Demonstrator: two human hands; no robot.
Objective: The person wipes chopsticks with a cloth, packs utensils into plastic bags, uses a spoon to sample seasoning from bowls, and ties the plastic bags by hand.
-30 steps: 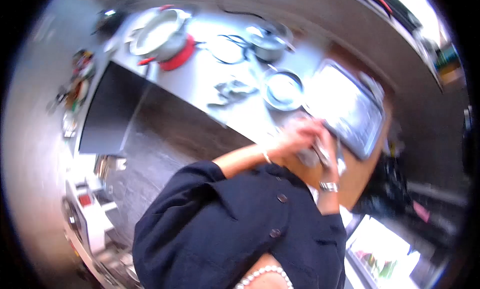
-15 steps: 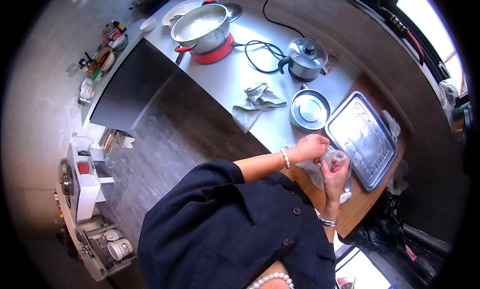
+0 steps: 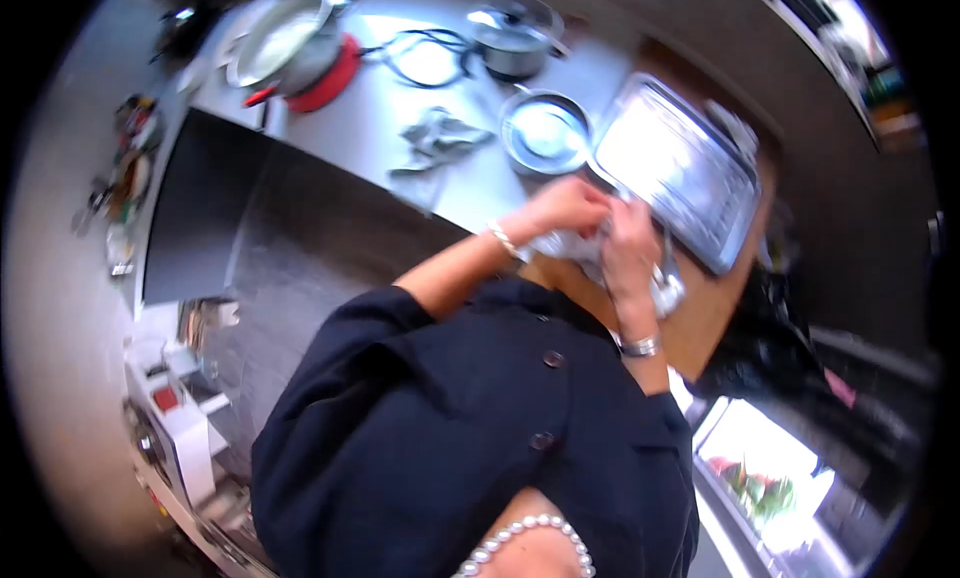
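My left hand (image 3: 568,208), with a beaded bracelet at the wrist, is closed in a pinch on a thin clear plastic bag (image 3: 566,246). My right hand (image 3: 630,253), wearing metal bangles, pinches the same bag close beside it. The bag hangs crumpled below the fingers; motion blur hides its contents, if any. Both hands are above a wooden board (image 3: 695,328), near the lower left corner of a rectangular metal tray (image 3: 655,143). A small open metal pot (image 3: 545,133) stands just beyond my left hand. Something white (image 3: 667,291) lies beside my right wrist.
A grey cloth (image 3: 440,138) lies on the white counter (image 3: 465,193). Behind it are a glass-lidded pot (image 3: 512,43), a coiled black cable (image 3: 425,58) and a large pot (image 3: 285,43) on a red base (image 3: 330,78). A black plastic bag (image 3: 765,343) hangs at the right.
The whole view has shifted, so the counter things appear further up and left, and blurred. My hands have drawn closer together on the plastic bag.
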